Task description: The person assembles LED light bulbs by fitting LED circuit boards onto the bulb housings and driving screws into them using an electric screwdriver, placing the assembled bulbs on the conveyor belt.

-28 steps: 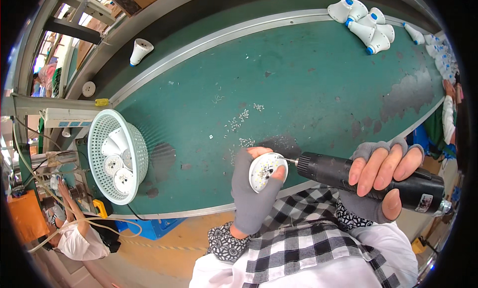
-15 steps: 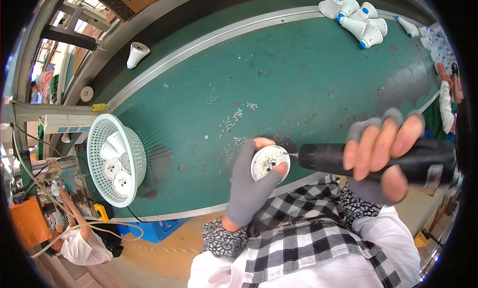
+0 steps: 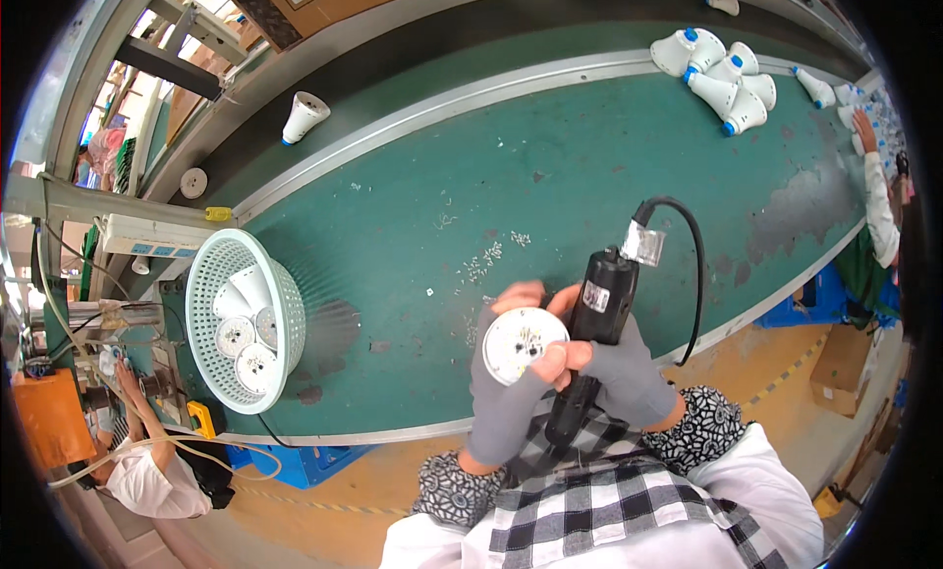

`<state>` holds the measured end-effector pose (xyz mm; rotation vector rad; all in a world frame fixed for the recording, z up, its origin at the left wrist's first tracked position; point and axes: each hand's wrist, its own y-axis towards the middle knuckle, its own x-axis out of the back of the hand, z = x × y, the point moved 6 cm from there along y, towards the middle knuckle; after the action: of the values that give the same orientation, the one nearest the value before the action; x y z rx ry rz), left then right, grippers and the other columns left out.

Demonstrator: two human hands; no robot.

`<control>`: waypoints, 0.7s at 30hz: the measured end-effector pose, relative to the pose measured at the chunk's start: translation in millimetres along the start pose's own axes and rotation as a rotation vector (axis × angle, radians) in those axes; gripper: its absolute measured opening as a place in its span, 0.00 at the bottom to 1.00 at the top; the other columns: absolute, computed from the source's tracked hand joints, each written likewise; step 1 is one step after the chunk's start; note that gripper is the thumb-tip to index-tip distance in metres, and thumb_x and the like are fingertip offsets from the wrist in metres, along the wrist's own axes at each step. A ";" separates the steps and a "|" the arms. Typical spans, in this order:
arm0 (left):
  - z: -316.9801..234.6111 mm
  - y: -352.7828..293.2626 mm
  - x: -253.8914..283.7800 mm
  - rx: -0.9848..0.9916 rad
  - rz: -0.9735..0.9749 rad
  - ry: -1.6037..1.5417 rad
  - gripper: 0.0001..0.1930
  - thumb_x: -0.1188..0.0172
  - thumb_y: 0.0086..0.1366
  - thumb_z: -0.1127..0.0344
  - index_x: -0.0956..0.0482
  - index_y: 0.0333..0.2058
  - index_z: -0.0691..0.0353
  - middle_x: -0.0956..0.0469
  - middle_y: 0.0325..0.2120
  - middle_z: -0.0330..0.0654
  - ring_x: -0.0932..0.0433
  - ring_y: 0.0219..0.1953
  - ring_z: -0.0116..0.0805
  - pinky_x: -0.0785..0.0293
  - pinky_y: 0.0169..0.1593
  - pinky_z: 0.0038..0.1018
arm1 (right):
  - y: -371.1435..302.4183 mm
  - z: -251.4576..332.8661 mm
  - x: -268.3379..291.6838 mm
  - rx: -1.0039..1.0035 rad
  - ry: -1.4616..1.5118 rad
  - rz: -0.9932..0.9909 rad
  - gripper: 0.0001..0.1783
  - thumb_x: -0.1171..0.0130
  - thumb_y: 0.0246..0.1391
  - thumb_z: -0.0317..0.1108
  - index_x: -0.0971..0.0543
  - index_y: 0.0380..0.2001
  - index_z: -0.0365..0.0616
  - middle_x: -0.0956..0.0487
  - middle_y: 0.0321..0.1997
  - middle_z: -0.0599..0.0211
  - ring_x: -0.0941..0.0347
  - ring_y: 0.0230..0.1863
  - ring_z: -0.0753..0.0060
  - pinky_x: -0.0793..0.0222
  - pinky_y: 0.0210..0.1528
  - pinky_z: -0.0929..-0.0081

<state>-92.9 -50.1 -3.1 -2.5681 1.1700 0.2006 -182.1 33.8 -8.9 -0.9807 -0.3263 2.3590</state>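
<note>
Grey fingerless gloves cover both hands: the left [image 3: 506, 409] reaches up from six o'clock, fingers curled around a round lamp [image 3: 518, 339], thumb at its four o'clock edge. From five o'clock the right hand [image 3: 629, 374] bends inward, grasping a black electric screwdriver [image 3: 601, 309] whose corded end points to one o'clock and nose to seven; its fingertips meet the left thumb. Held above the bench's [image 3: 413, 372] near edge, the lamp shows a white, camera-facing disc with small dark components near its middle.

Black screwdriver [image 3: 600, 309] has swung toward checked apron [image 3: 614, 502].
</note>
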 end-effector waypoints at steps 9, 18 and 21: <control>-5.3 -6.1 53.2 0.119 -0.214 -0.147 0.19 0.37 0.49 0.62 0.26 0.39 0.64 0.28 0.40 0.46 0.25 0.38 0.36 0.27 0.40 0.29 | 25.4 124.3 8.6 0.912 0.119 -0.164 0.08 0.48 0.55 0.33 0.35 0.35 0.45 0.33 0.24 0.70 0.35 0.26 0.73 0.35 0.37 0.69; 1.5 -8.8 61.1 0.089 -0.158 0.054 0.15 0.38 0.53 0.73 0.24 0.41 0.64 0.26 0.41 0.41 0.26 0.42 0.28 0.30 0.47 0.23 | 78.0 76.8 -7.7 0.932 0.074 -0.251 0.08 0.45 0.55 0.30 0.34 0.35 0.43 0.32 0.23 0.69 0.32 0.23 0.73 0.31 0.32 0.68; 3.3 -10.9 65.6 0.128 -0.187 0.007 0.15 0.37 0.53 0.74 0.25 0.41 0.64 0.26 0.41 0.41 0.26 0.42 0.28 0.30 0.47 0.23 | 81.7 71.1 -9.8 0.945 0.067 -0.242 0.09 0.45 0.55 0.30 0.34 0.35 0.42 0.32 0.23 0.68 0.31 0.23 0.73 0.31 0.33 0.68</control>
<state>-41.6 -88.9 -20.4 -2.5473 0.9069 0.0715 -259.9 -39.2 12.6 -0.5047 0.6193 1.8888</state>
